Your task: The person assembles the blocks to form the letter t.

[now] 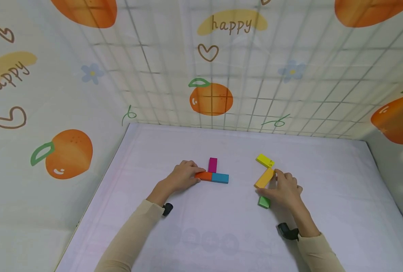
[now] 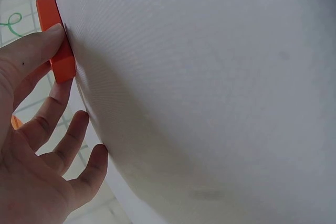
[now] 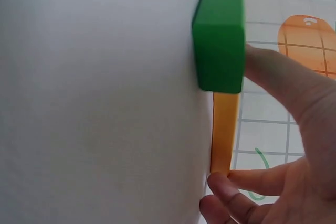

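While I watch from a distance, the left grip comes first at the left, its thumb and index finger pinched on the outer end of an orange-red block, the other fingers loosely bent. I see that block lying flat on the white tabletop, its right end against a blue block, the two forming one straight row. Behind their seam lies a magenta block, pointing away from the person. Well apart to the right, I find a yellow block slanting near the far end of an amber block, and a green block on the near side, just beside the thumb. At the far right, I have the right grip parted to the amber block's length, thumb at the near end, index finger at the far end, holding it between them.
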